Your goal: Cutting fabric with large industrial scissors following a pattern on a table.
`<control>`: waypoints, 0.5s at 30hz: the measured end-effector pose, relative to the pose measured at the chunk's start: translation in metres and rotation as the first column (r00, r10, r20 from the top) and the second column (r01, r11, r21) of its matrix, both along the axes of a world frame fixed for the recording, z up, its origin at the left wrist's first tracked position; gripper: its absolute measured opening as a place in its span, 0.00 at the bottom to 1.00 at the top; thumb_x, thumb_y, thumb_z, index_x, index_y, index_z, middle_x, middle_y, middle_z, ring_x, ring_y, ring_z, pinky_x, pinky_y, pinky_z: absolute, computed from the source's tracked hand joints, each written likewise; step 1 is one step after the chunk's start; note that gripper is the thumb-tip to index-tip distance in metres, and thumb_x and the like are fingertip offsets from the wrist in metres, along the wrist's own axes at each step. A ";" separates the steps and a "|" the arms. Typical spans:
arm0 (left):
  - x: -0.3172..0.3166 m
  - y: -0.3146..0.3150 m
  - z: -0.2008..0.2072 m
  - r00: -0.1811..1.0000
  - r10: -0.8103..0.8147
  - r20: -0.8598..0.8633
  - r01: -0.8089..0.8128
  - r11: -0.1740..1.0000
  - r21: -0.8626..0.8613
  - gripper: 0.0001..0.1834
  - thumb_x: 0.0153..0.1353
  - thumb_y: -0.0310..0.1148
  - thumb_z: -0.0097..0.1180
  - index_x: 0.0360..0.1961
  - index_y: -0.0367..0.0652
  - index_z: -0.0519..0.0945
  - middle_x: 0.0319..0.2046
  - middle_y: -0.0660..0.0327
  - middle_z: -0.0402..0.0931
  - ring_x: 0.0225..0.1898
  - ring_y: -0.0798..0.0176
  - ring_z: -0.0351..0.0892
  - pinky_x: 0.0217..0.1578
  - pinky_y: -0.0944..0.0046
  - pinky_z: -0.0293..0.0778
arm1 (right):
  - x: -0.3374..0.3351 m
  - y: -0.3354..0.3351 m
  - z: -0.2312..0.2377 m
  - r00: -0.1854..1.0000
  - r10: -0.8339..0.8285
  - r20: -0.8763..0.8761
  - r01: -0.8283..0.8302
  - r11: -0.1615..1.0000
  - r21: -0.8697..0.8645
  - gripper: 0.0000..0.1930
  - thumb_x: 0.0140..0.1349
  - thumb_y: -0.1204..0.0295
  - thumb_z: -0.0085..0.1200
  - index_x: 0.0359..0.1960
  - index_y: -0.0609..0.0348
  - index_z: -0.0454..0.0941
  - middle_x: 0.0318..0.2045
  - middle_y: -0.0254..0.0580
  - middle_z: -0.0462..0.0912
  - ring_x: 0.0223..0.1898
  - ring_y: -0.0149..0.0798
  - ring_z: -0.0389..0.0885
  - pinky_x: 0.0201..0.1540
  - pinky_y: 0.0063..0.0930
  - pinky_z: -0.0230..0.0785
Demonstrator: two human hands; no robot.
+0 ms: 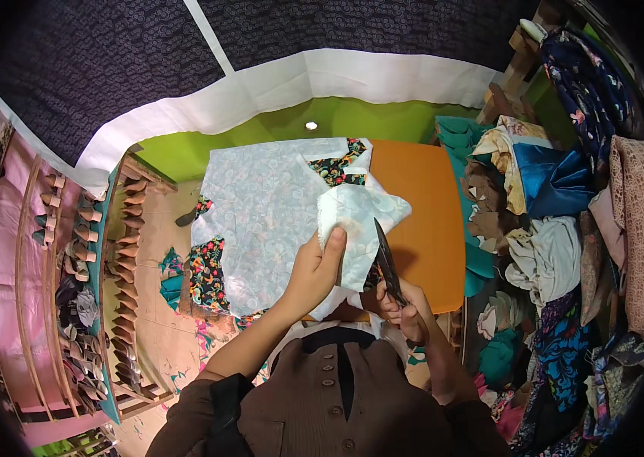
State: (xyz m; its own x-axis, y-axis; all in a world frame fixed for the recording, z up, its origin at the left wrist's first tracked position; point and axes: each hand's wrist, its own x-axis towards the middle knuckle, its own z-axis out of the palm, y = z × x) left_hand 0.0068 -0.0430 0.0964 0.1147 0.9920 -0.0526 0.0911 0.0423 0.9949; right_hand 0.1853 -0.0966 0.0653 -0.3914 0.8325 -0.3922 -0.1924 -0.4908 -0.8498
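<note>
My left hand (320,268) pinches a piece of fabric (358,209), thumb on top, lifting its pale underside above the table. Dark scissors (389,263) are in my right hand (407,311), blades pointing up and away from me. Their blades lie beside the right edge of the held piece and look closed together. Under the piece, a large sheet of fabric (261,190) lies pale side up, with dark floral print showing at folded-over or cut edges. It covers most of the orange table (432,198).
A rack of wooden shoe forms (128,282) and shelves with shoes (82,236) stand at left. Heaped fabrics (543,251) fill the right side. Printed scraps (173,282) lie on the floor. A dark patterned curtain (124,84) hangs beyond the table.
</note>
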 end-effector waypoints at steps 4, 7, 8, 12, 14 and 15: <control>-0.003 0.001 -0.002 1.000 -0.013 -0.028 0.011 0.998 -0.069 0.22 0.63 0.45 0.36 0.39 0.34 0.71 0.23 0.64 0.70 0.27 0.73 0.66 0.30 0.72 0.64 | -0.001 -0.002 0.004 0.999 -0.025 -0.041 0.027 0.997 0.067 0.42 0.29 0.33 0.51 0.34 0.62 0.65 0.19 0.24 0.56 0.17 0.15 0.52 0.18 0.07 0.43; -0.004 0.004 -0.005 0.999 -0.015 -0.038 0.014 1.000 -0.022 0.22 0.63 0.45 0.36 0.40 0.34 0.71 0.25 0.63 0.71 0.27 0.72 0.67 0.30 0.71 0.65 | 0.001 -0.002 0.003 1.000 -0.006 0.013 0.005 0.998 0.069 0.44 0.29 0.31 0.49 0.33 0.62 0.65 0.19 0.24 0.57 0.17 0.15 0.52 0.18 0.08 0.43; -0.004 0.005 -0.006 1.000 -0.016 -0.006 0.016 1.000 -0.004 0.21 0.63 0.45 0.37 0.40 0.35 0.70 0.25 0.62 0.72 0.28 0.72 0.67 0.30 0.71 0.65 | 0.004 -0.004 -0.008 0.998 0.010 0.065 -0.019 0.992 0.127 0.44 0.30 0.30 0.48 0.34 0.63 0.65 0.19 0.24 0.57 0.17 0.15 0.52 0.17 0.09 0.43; -0.002 0.005 0.002 0.998 -0.061 0.020 0.061 0.998 0.022 0.18 0.59 0.41 0.46 0.43 0.36 0.70 0.30 0.59 0.74 0.31 0.71 0.69 0.31 0.70 0.66 | 0.012 -0.001 -0.007 0.984 0.073 0.159 -0.116 0.953 0.280 0.44 0.37 0.30 0.44 0.38 0.64 0.66 0.19 0.23 0.56 0.18 0.16 0.51 0.18 0.10 0.43; -0.002 0.005 -0.002 0.997 -0.071 -0.025 0.073 0.993 0.091 0.18 0.57 0.39 0.49 0.43 0.36 0.70 0.29 0.59 0.74 0.30 0.72 0.70 0.29 0.70 0.67 | 0.012 0.001 0.002 0.980 0.086 0.178 -0.136 0.946 0.293 0.45 0.38 0.30 0.43 0.39 0.64 0.66 0.19 0.23 0.56 0.18 0.17 0.51 0.19 0.10 0.43; -0.003 0.006 -0.003 0.994 -0.078 -0.070 0.089 0.983 0.158 0.18 0.55 0.37 0.52 0.43 0.37 0.71 0.29 0.60 0.75 0.28 0.73 0.70 0.28 0.71 0.67 | 0.012 0.002 0.005 0.976 0.096 0.197 -0.154 0.940 0.304 0.45 0.39 0.30 0.42 0.40 0.64 0.66 0.19 0.23 0.55 0.18 0.17 0.51 0.20 0.10 0.43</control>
State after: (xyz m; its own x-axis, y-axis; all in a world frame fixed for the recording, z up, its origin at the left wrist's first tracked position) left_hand 0.0041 -0.0374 0.0935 0.1990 0.9752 0.0968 0.1503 -0.1280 0.9803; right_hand 0.1969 -0.0943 0.0702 -0.4491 0.8732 -0.1892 0.0207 -0.2015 -0.9793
